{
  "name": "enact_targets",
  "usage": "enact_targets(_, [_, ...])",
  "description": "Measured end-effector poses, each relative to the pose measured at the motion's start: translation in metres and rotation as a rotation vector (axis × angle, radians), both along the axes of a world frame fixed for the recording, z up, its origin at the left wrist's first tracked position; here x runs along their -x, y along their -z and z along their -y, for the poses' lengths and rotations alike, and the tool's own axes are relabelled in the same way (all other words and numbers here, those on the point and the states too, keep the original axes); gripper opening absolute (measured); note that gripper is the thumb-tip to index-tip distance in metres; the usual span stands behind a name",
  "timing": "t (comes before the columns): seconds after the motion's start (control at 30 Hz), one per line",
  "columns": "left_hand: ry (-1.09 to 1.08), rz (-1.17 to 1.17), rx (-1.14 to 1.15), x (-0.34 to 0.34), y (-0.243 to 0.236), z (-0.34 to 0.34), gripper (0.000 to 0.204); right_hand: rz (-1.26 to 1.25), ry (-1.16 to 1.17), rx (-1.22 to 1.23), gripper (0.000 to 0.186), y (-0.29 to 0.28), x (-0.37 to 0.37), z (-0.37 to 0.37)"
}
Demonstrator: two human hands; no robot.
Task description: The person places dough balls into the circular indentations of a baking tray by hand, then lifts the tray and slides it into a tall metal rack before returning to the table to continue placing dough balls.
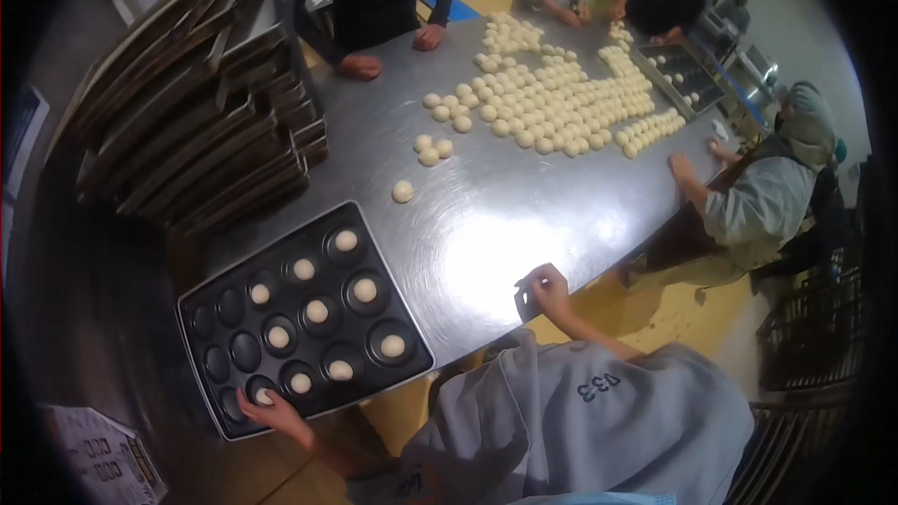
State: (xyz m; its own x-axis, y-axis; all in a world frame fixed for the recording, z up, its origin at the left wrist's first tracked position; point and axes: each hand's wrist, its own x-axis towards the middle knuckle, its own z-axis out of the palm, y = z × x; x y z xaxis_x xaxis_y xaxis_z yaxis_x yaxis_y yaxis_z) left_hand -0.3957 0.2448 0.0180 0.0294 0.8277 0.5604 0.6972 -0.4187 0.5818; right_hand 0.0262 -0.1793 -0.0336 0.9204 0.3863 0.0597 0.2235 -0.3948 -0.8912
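My left hand (277, 417) is at the near edge of a dark muffin-style baking tray (426, 362) with round cups. Its fingers are closed around a small pale dough ball (264, 396) in one of the cups. Single dough balls sit in several other cups, such as a ball (392, 346) in the right corner. Toward the tray's left side, bare cups (245, 352) show. Over the steel table's near edge, my right hand (547, 290) is loosely bent, with a gap between thumb and fingers and nothing visible in them.
Many dough balls (552, 98) cover the far middle of the steel table (374, 131), with a lone ball (402, 192) nearer me. Stacked trays (206, 103) rise at the left. Another dark tray (687, 75) lies far right. Several people stand around the table, one person's hands (360, 66) resting on it.
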Motion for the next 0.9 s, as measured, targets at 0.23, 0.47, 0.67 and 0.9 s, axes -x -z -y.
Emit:
enact_targets(0.23, [0.201,0.21,0.132,-0.166,-0.072,0.15,0.051,0.493,-0.106,-0.005,0.041,0.028,-0.197,-0.14])
enact_targets(0.47, [0.511,-0.065,0.263,-0.223,-0.067,0.283,0.053,0.248,0.057,0.036,0.051,-0.009,-0.315,-0.282])
enact_targets(0.67, [0.361,-0.183,0.339,-0.227,-0.071,0.354,0.044,-0.157,0.063,-0.624,0.031,-0.018,-0.314,-0.273])
enact_targets(0.9, [0.434,-0.181,0.304,-0.293,-0.088,0.344,0.034,0.199,-0.551,0.268,0.044,-0.036,-0.313,-0.254])
